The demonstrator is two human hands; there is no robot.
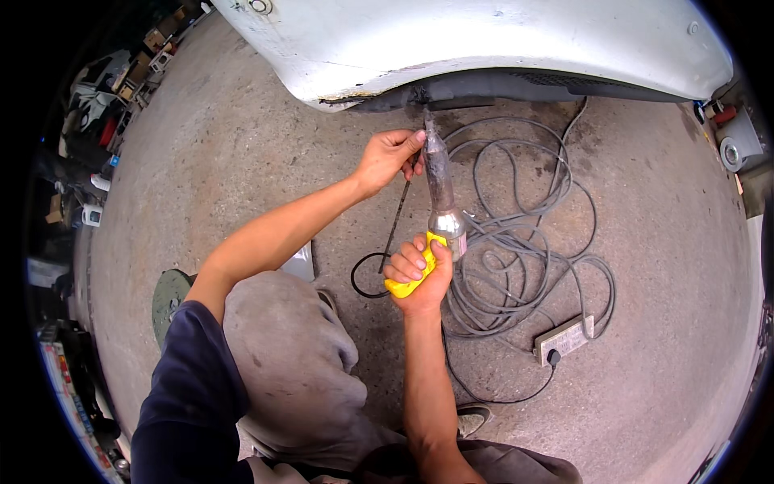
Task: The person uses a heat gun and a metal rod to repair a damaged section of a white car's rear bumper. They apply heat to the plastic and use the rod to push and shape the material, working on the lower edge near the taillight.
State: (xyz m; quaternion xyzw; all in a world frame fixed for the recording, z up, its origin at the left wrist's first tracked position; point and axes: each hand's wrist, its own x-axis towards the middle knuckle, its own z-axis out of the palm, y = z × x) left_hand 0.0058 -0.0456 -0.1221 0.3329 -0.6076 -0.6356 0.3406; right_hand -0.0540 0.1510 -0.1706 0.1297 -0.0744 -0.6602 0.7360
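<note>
My right hand (pixel 426 278) wraps round the yellow handle of a hot-air gun (pixel 439 177), whose metal barrel is darkened toward the tip. The gun's narrow nozzle points away from me, at the lower edge of a silver-white car bumper (pixel 451 40). At the nozzle, that edge has a dark, blackened spot (pixel 418 93). Close beside the nozzle tip, my left hand (pixel 389 161) is closed in a pinch on a thin dark rod (pixel 395 222), which hangs down toward the floor. Whether my left fingers touch the nozzle I cannot tell.
Loops of grey cable (pixel 516 234) lie on the concrete floor to the right. A power strip (pixel 566 339) has a black plug in it. By my left knee stands a round green stool (pixel 169 298). Assorted clutter lines the far left, and a grey container (pixel 738 137) is at right.
</note>
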